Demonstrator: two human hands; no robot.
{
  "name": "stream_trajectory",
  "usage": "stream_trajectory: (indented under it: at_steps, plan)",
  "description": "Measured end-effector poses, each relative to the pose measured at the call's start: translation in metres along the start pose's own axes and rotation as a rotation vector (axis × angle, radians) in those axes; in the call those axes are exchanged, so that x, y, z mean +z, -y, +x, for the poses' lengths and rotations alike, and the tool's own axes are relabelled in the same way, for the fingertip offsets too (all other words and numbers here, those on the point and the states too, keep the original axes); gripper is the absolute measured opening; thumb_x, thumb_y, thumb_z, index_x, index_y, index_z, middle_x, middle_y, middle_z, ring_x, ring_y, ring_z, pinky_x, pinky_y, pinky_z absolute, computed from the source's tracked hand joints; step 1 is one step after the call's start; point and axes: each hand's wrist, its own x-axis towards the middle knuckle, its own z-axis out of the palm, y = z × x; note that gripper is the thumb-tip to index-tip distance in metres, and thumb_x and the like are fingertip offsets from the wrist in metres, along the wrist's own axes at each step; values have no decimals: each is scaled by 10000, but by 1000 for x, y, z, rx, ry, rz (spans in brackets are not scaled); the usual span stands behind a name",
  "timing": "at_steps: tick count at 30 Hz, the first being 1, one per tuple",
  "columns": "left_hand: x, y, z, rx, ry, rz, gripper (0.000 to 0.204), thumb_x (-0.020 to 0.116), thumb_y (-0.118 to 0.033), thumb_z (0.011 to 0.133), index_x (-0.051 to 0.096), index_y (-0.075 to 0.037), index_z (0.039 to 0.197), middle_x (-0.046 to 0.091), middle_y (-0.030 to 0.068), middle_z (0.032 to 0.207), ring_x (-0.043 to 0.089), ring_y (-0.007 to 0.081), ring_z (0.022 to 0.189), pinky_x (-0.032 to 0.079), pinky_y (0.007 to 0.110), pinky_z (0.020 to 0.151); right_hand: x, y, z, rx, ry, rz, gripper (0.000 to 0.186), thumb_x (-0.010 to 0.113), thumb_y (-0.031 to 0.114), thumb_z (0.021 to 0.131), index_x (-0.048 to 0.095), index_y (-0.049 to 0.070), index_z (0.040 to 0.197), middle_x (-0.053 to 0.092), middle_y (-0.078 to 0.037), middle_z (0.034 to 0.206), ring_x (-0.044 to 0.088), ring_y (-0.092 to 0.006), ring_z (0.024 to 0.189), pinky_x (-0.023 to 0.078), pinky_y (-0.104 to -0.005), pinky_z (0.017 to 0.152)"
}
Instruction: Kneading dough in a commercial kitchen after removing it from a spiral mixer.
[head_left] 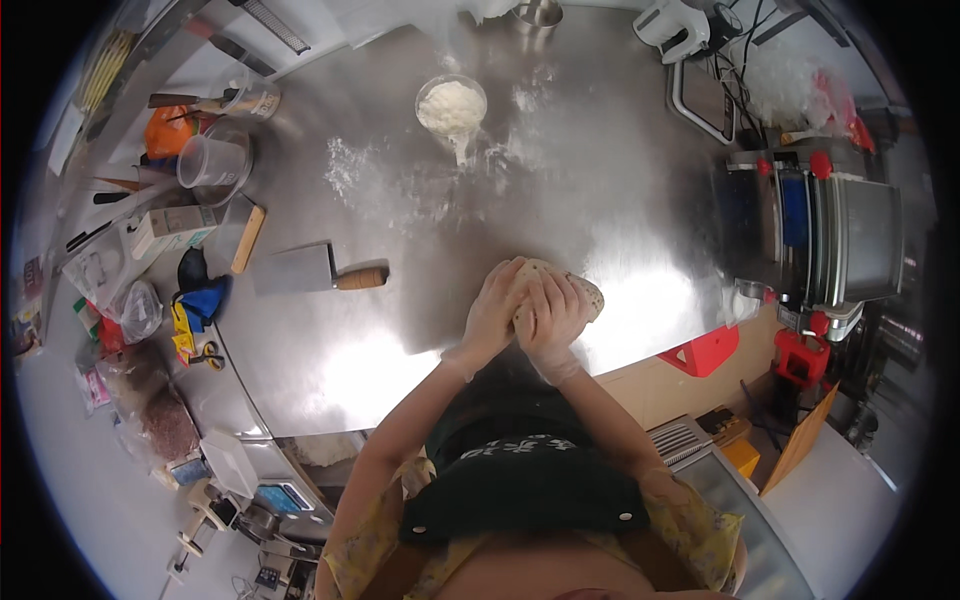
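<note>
A pale, dark-speckled lump of dough (591,292) sits at the near edge of the steel table, between both hands. My left hand (493,312), in a clear glove, wraps round its left side. My right hand (556,315), also gloved, lies over the top with its fingers curled down on it. The hands touch each other, and they hide the dough's underside. To the left lies a cleaver (295,270) with a wooden handle, apart from the hands. Farther off stands a clear bowl of flour (450,104), with loose flour spilled around it.
Clear plastic tubs (213,165), a wooden-handled scraper (248,240), a carton (172,230) and scissors (210,356) crowd the left side. A white hand mixer (672,28) stands at the back right. Trays (850,240) are racked at the right, above a red stool (702,352).
</note>
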Motion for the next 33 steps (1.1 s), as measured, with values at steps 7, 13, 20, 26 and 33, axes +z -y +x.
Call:
stream_trajectory:
  at_steps: [7,13,20,26,33]
  plan:
    - [-13,29,97,-340,13,35,597,664,-122,806,471,-144,1371,491,212,1255,488,452,1132,456,514,941,51,-36,92,32,18,9,264,522,225,893,678,87,1055,671,-85,960,606,-304,914,454,-469,832]
    - [-14,40,113,-505,70,59,575,562,6,790,476,-112,1346,485,270,1242,468,499,1131,407,531,995,69,-70,138,262,497,249,205,529,218,911,701,106,909,674,-74,970,612,-329,947,458,-460,817]
    - [-21,-30,-33,-146,14,-397,641,691,31,705,502,-119,1299,337,210,1408,297,395,1352,298,459,1115,-42,-61,43,84,289,689,190,593,248,926,705,95,941,680,-102,1070,580,-318,1043,427,-449,918]
    - [25,-36,-29,-175,-192,-393,726,814,-40,665,460,-123,1294,287,206,1448,319,384,1360,317,425,1129,-24,-96,59,942,489,1107,245,600,250,956,708,37,1011,695,-110,996,599,-323,965,474,-414,877]
    - [-5,-28,-73,-235,-315,-101,883,708,51,723,268,-80,1477,220,252,1531,345,453,1355,403,466,1084,-64,31,12,143,98,156,221,681,241,862,713,108,1036,683,-109,945,602,-312,926,460,-434,814]
